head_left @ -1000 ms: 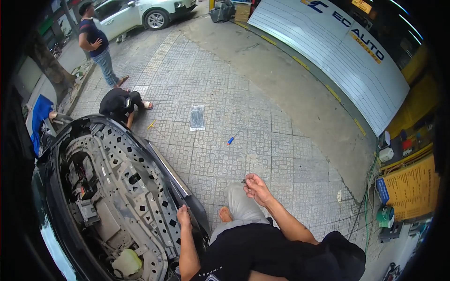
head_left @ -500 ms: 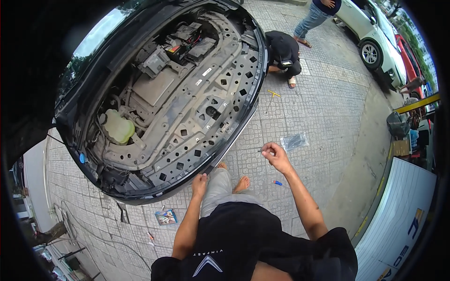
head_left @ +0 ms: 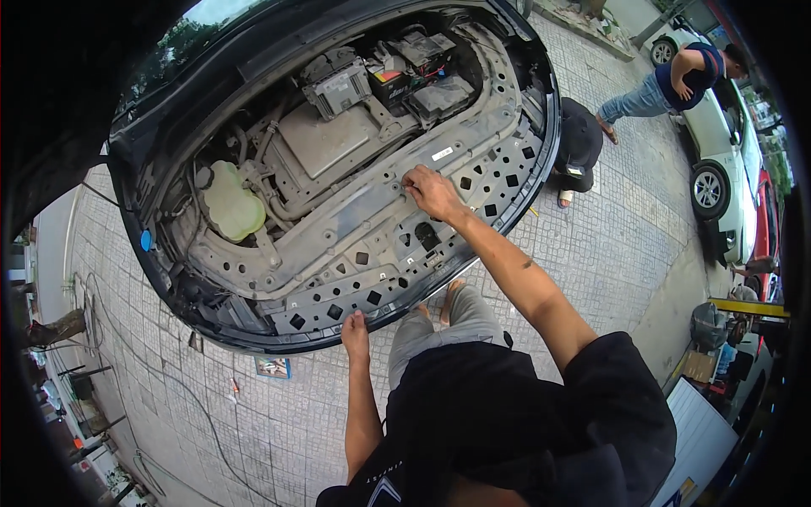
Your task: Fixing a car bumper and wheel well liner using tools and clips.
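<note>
An open car engine bay [head_left: 321,203] fills the upper left, with a long grey panel [head_left: 346,228] full of holes along its front. My right hand [head_left: 435,196] reaches over that panel, its fingers curled into a pinch near the rear edge. Whatever its fingertips hold is too small to make out. At the black front rim [head_left: 300,342] of the car, my left hand [head_left: 356,336] has its fingers closed together against the edge. What they may hold is hidden. A pale green fluid tank [head_left: 232,203] and a black battery [head_left: 393,89] are behind the panel.
A person in black [head_left: 579,144] crouches beside the car's right corner. Another person [head_left: 667,84] stands farther back, near a white car [head_left: 718,152]. A small blue tray of parts [head_left: 272,367] and a thin hose [head_left: 211,431] lie on the paving.
My right hand has swung left from above the paving to over the engine bay panel. My left hand stays at the front rim. The view has shifted, and the standing person shows more fully.
</note>
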The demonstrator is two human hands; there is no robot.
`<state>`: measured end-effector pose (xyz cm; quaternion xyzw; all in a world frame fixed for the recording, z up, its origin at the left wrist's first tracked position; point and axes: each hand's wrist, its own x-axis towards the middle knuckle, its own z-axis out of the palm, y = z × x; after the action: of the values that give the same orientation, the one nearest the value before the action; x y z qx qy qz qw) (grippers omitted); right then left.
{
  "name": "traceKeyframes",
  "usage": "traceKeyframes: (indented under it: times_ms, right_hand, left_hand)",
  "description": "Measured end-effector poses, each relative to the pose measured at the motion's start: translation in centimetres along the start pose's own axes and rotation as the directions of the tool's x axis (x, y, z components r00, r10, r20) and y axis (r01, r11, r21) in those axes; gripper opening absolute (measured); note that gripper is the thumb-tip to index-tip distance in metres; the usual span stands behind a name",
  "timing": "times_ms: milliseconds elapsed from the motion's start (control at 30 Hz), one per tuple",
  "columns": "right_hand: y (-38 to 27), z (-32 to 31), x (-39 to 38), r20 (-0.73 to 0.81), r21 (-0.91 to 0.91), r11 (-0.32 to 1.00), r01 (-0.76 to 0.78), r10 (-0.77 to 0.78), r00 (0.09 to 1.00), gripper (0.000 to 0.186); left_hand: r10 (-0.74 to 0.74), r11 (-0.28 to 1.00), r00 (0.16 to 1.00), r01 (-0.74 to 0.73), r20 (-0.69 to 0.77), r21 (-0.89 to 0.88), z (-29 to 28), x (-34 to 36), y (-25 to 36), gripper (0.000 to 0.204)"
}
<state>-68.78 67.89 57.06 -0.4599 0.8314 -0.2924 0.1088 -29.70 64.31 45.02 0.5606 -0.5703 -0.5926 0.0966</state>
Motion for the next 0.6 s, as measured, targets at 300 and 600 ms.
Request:
traceKeyframes:
  times_ms: [300, 600]
  right_hand:
    - [2.4, 2.1, 4.4, 0.3, -0.068, 0.98, 0.184, -0.156, 0.941, 0.014]
    - [4.1, 1.3, 6.2, 0.309, 0.042, 0.983, 0.176, -0.18, 0.934, 0.018]
  left_hand:
    - [0.013, 0.981, 0.955, -0.069, -0.295, -0.179, 2.3, 0.8, 3.2, 0.037]
    - [0.18, 0.955, 0.943, -0.099, -0.281, 0.28, 9.8, 4.1, 14.2, 0.031]
